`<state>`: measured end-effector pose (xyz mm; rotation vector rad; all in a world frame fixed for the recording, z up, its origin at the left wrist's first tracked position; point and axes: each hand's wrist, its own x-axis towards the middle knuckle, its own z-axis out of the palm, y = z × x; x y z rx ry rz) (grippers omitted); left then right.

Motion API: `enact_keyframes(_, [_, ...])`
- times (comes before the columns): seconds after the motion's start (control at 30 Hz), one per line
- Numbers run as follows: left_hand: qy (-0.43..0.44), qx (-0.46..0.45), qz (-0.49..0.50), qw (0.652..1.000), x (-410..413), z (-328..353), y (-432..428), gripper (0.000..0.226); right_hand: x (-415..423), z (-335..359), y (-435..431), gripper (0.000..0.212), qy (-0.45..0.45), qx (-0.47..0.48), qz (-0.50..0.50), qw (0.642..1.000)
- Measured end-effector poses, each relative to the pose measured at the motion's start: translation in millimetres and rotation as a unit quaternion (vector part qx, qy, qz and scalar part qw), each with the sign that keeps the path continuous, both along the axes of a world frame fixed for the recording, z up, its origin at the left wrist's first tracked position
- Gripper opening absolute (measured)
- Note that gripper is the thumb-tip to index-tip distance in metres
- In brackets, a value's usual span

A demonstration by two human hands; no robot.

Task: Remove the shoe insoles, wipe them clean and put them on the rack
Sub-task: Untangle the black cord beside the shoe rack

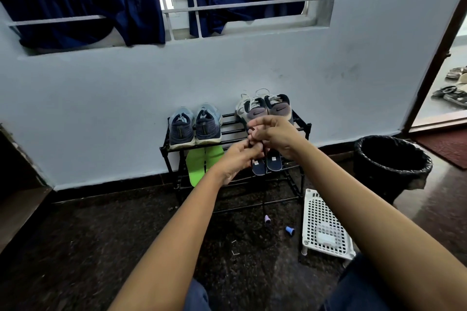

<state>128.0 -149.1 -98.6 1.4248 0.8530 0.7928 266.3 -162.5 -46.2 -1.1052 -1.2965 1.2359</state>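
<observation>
Left hand: my left hand point(240, 156) was out in front of the rack, fingers curled, pinching a thin dark cord point(263, 199).
Right hand: my right hand point(273, 136) was just above and touching the left, fingers bent in tight on the top of the same cord; exactly how they gripped it I could not make out.
Cord: it hung from the hands down to the floor point(101, 247).
Rack: a black rack point(304, 131) stood against the wall point(126, 88).
Top shelf: blue shoes point(194, 129) sat on the left and white shoes point(265, 108) on the right, heels toward me.
Insoles: green insoles point(199, 164) lay side by side on the middle shelf under the blue shoes; navy insoles point(267, 166) lay on the same shelf to the right.
In the way: my hands covered the front halves of the navy insoles and one edge of the green ones.
Floor: dark speckled stone.
Room: pale blue wall, a barred window point(177, 5) with navy curtains point(83, 2) above, and an open doorway point(444, 83) at right with sandals point(451, 94) beyond.
Around: a bin point(391, 159) with a black liner stood right of the rack; a white perforated tray point(326, 225) lay near the rack's right leg, with a blue cap point(290, 230) and a purple piece point(266, 218) just beside it on the floor.
</observation>
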Motion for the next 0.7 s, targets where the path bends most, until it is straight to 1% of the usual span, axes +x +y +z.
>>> enact_keyframes(0.03, [-0.017, 0.006, 0.006, 1.000, 1, 4, -2, 0.012, -2, -1, -1, 0.022, -0.009, 0.020, -0.012, 1.000])
enact_keyframes(0.13, [-0.007, 0.028, 0.025, 0.999, 0, 6, -7, 0.019, -8, -3, -6, 0.022, -0.048, 0.085, -0.052, 0.994])
enact_keyframes(0.2, [-0.003, 0.036, 0.041, 0.999, -1, 4, -14, 0.021, -13, -4, -12, 0.022, -0.062, 0.107, -0.069, 0.990])
enact_keyframes(0.23, [-0.004, 0.041, 0.049, 0.998, -3, 4, -19, 0.020, -16, -5, -16, 0.022, -0.062, 0.114, -0.075, 0.989])
enact_keyframes(0.3, [0.014, 0.062, 0.074, 0.995, -5, 1, -24, 0.009, -20, -7, -20, 0.023, -0.057, 0.117, -0.085, 0.988])
enact_keyframes(0.33, [0.032, 0.084, 0.103, 0.991, -6, -1, -25, 0.016, -20, -8, -21, 0.024, -0.054, 0.116, -0.093, 0.987])
enact_keyframes(0.4, [0.063, 0.126, 0.178, 0.974, -8, -4, -28, 0.037, -21, -9, -25, 0.026, -0.054, 0.109, -0.111, 0.986])
enact_keyframes(0.43, [0.063, 0.139, 0.217, 0.964, -9, -3, -32, 0.040, -22, -9, -28, 0.026, -0.055, 0.108, -0.120, 0.985])
enact_keyframes(0.5, [0.042, 0.155, 0.269, 0.950, -12, -1, -43, 0.035, -24, -11, -35, 0.026, -0.050, 0.109, -0.135, 0.984])
enact_keyframes(0.57, [0.028, 0.159, 0.264, 0.951, -15, 0, -53, 0.023, -28, -11, -42, 0.027, -0.039, 0.108, -0.141, 0.983])
enact_keyframes(0.67, [0.030, 0.141, 0.172, 0.974, -16, -11, -67, 0.009, -37, -15, -54, 0.025, -0.033, 0.109, -0.136, 0.984])
enact_keyframes(0.7, [0.025, 0.133, 0.144, 0.980, -16, -15, -71, 0.008, -39, -16, -59, 0.024, -0.031, 0.107, -0.127, 0.986])
